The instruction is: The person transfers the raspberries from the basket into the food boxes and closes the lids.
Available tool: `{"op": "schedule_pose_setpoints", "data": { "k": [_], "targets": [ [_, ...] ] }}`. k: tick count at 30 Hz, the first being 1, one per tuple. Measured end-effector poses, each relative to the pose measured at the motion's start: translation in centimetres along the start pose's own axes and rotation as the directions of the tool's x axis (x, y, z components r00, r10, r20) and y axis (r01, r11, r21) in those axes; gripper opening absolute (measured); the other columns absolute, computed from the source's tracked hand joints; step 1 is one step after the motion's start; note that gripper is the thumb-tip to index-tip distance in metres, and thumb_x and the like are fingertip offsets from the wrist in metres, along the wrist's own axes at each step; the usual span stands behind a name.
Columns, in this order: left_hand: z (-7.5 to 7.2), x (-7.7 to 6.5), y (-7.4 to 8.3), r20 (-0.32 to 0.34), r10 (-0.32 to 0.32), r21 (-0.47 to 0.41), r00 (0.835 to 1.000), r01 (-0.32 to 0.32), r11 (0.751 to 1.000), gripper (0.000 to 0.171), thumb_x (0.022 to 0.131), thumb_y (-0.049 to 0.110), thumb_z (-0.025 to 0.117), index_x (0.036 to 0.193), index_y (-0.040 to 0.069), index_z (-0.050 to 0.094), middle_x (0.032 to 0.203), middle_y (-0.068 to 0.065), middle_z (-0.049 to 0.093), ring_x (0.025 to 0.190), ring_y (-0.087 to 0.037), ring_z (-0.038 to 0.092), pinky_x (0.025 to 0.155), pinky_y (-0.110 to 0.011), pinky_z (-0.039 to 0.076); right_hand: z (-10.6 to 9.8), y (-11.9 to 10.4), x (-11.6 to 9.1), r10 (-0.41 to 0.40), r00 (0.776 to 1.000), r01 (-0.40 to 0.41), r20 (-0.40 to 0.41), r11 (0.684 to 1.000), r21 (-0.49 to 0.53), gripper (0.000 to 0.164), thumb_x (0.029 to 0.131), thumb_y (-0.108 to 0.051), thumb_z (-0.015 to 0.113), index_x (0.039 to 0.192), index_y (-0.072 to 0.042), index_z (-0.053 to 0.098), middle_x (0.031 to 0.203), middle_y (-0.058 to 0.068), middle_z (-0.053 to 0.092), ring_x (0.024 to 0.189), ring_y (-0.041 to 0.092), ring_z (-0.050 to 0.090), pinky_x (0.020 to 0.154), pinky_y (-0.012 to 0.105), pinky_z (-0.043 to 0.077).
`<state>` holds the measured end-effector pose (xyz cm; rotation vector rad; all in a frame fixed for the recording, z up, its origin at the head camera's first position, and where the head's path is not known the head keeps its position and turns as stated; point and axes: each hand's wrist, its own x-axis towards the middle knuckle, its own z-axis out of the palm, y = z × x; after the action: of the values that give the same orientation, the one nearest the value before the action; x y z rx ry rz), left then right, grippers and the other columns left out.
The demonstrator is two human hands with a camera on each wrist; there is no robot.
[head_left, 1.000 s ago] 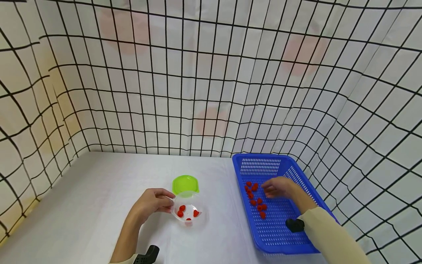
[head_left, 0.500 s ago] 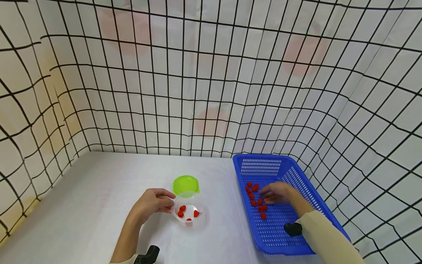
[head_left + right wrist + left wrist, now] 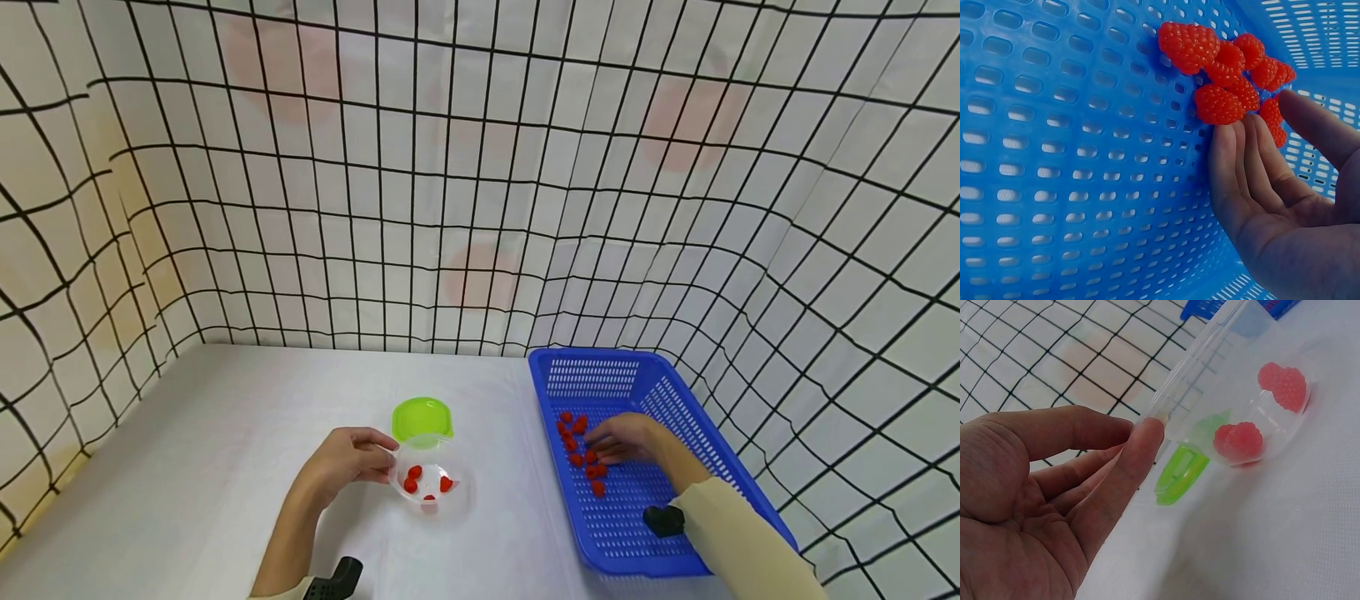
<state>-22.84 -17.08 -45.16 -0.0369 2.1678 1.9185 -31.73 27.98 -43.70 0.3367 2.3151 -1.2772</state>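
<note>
My left hand [image 3: 347, 460] pinches the rim of a clear plastic bowl [image 3: 1191, 381] between thumb and fingers. Several red raspberries lie inside it, one raspberry [image 3: 1244, 440] showing through the wall in the left wrist view. My right hand [image 3: 628, 438] is down in the blue basket [image 3: 622, 554], close to a cluster of raspberries. In the right wrist view its fingertips are at the near raspberry [image 3: 1218, 105], thumb held apart; whether they touch is unclear. Nothing is gripped in that hand.
A green lid [image 3: 422, 419] lies on the white tabletop [image 3: 247, 433] just behind the bowl. Black grid netting [image 3: 435, 175] over white cloth encloses the back and both sides. The basket's raised rim stands around my right hand.
My right hand has moved down and left within the basket, closer to the raspberries. My left hand and the bowl have stayed in place.
</note>
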Motion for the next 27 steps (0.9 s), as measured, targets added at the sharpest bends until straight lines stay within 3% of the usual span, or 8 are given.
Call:
{"op": "schedule_pose_setpoints", "data": {
  "k": [12,27],
  "targets": [
    [-0.08,0.03,-0.09,0.019,0.026,-0.006,0.999,-0.026,1.000,0.028,0.087,0.002,0.070,0.112,-0.012,0.067,0.083,-0.009,0.071,0.069,-0.018,0.069,0.073,-0.030,0.063,0.05,0.09,-0.06,-0.007,0.998,0.018,0.064,0.984,-0.178,0.020,0.086,-0.012,0.079,0.101,0.001,0.077,0.094,0.009,0.075,0.083,0.021,0.069,0.079,0.033,0.063],
    [-0.12,-0.05,-0.13,0.019,0.024,-0.001,1.000,-0.024,1.000,0.028,0.088,0.004,0.070,0.112,-0.011,0.068,0.083,-0.009,0.071,0.069,-0.018,0.069,0.073,-0.031,0.063,-0.03,0.38,0.22,0.005,0.999,0.001,0.049,0.992,-0.126,0.018,0.087,-0.014,0.077,0.097,0.000,0.077,0.086,0.007,0.070,0.075,0.019,0.064,0.074,0.028,0.062]
  ]
}}
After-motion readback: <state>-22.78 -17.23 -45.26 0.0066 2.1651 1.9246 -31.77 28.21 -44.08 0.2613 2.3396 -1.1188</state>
